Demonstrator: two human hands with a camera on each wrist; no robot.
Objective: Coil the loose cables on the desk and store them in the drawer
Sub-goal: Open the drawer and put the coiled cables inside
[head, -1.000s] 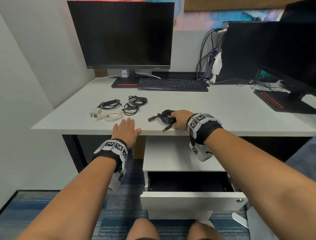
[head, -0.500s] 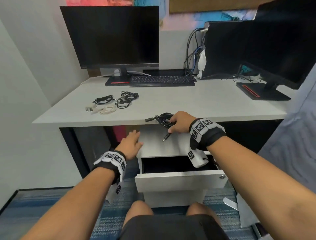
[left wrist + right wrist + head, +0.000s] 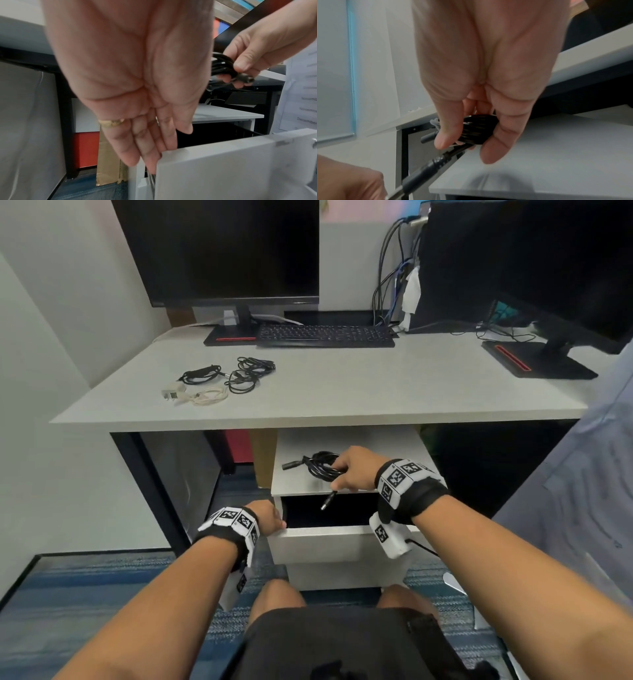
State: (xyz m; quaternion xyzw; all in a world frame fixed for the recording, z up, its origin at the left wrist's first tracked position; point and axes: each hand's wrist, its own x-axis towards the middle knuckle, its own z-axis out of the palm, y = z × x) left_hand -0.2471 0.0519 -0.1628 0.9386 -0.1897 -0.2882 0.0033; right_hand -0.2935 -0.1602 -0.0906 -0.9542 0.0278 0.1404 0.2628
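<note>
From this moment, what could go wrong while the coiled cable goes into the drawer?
The black coiled cable is only pinched by the right hand, and nothing visibly ties it, so it may uncoil. Its hanging plug could catch on the drawer front. The left hand fingers rest at the drawer's corner and could be pinched.

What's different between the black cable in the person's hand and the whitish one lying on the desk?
The black cable is gripped in the right hand above the open drawer; the whitish cable lies untouched on the desk. The black one is dark with a barrel-shaped plug hanging free; the whitish one is pale and ends at a small white block. Both are wound into loops.
</note>
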